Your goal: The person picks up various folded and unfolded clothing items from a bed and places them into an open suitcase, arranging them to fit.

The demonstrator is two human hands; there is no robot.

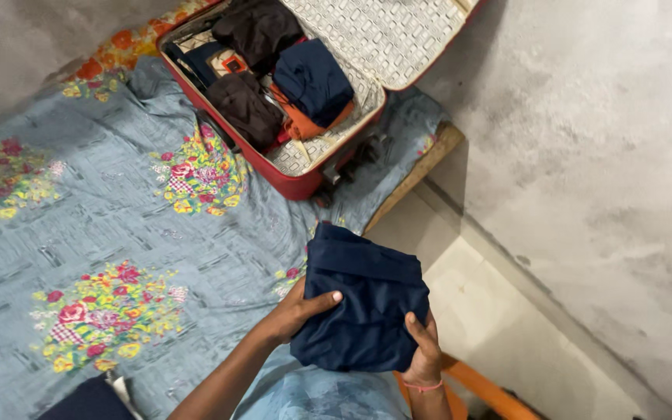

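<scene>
Folded navy garment point(363, 307) sits between the two hands, held above the edge of the bed, its far end pointing away from the fingertips toward the suitcase. The left hand point(299, 309) comes in from the left with the forearm angled up from the lower frame; its fingers are pressed together and curl over the cloth's left side, thumb laid on top. The right hand point(423, 348) grips the lower right corner from below, fingers close together and wrapped around the edge, a thin pink band at the wrist. Beyond the fingers, well apart from them, one red suitcase point(297, 183) lies open on the blue floral bedsheet point(103, 225). Inside it I count two dark brown folded pieces, one navy piece, and one orange piece under the navy one; more may lie hidden at its far left.
</scene>
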